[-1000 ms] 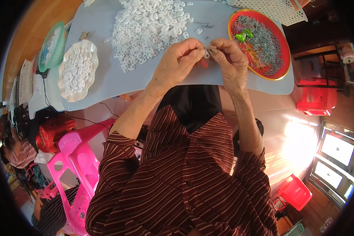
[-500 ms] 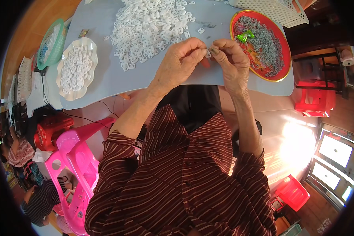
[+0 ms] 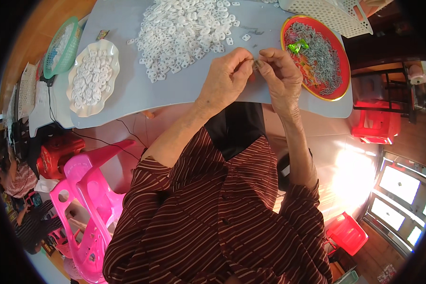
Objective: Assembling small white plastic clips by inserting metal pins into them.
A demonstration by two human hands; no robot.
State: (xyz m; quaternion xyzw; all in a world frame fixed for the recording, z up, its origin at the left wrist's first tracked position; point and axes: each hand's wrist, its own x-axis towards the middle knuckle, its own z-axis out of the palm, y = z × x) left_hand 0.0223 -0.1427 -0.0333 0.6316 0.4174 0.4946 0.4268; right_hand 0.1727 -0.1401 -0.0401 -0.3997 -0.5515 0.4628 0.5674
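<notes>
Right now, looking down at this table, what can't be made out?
Head view:
Small piece between left hand and right hand: tiny, partly hidden by their grip.
White heap: far end cut off by the top edge.
Grey pieces in the red tray: too small and tangled to count.

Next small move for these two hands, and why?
Probably a gentle press of the right hand toward the left hand: their fingertips meet, pinching what looks like a small piece, mostly hidden. Reaching for the two-holed white pieces or the grey pieces in the red tray seems premature while both hands are occupied.
</notes>
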